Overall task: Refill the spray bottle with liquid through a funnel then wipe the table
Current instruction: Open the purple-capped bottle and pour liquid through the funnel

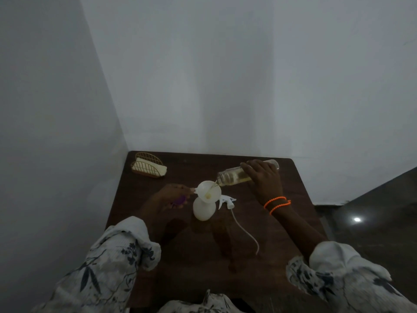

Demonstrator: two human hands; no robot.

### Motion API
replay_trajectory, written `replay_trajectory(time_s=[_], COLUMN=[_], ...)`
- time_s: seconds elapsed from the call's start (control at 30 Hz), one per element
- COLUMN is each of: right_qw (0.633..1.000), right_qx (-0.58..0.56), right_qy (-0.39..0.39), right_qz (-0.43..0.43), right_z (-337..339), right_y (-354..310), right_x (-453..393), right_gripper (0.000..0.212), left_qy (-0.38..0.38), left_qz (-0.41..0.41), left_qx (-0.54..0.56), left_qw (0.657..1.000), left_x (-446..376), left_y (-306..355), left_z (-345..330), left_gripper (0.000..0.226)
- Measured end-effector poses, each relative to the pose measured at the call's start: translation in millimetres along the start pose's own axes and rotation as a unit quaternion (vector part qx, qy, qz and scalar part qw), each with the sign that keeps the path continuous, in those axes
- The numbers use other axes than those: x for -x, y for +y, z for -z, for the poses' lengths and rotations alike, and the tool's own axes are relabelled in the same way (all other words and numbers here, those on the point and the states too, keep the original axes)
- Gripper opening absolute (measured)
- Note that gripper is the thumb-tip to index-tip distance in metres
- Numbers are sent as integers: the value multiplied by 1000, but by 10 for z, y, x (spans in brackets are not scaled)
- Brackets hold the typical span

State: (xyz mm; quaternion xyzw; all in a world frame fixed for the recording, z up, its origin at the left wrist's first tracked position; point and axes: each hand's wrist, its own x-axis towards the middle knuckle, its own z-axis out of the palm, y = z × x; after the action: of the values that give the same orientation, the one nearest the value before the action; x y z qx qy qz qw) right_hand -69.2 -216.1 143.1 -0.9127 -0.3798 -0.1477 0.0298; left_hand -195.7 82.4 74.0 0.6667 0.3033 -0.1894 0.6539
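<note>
Head view of a dark wooden table [282,222] set in a wall corner. The right hand [262,179] grips a clear bottle [234,175] tilted left, a thin yellowish stream falling from its mouth into the white funnel [208,189]. The funnel sits in the neck of the white spray bottle [203,210], upright at table centre. The left hand [174,196] pinches the funnel's rim tab while curled around a purple object [179,201]. The detached sprayer head [228,201] with its tube lies just right of the bottle. A wire holder [149,164] with a pale cloth stands at the far left corner.
</note>
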Motion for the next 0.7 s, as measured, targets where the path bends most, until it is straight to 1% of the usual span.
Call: replay_trajectory(time_s=[0.17, 0.27, 0.43, 0.53, 0.7], right_qw=[1000, 1000, 1000, 1000, 1000], right_qx=[1, 3, 1, -1, -1], right_qy=[9, 17, 22, 21, 17], right_qz=[-2, 0, 0, 0, -1], right_z=[22, 37, 39, 28, 36], right_y=[12, 8, 17, 31, 44], right_x=[7, 8, -4, -10, -10], right_gripper=[60, 61, 56, 56, 58], left_qy=[1, 4, 2, 2, 2], left_qz=[2, 1, -4, 1, 4], left_qx=[3, -2, -8, -1, -4], left_qw=[1000, 1000, 1000, 1000, 1000], left_x=[-10, -3, -15, -27, -38], left_y=[-2, 4, -6, -27, -29], left_z=[-4, -13, -15, -5, -6], left_gripper=[26, 28, 29, 26, 28])
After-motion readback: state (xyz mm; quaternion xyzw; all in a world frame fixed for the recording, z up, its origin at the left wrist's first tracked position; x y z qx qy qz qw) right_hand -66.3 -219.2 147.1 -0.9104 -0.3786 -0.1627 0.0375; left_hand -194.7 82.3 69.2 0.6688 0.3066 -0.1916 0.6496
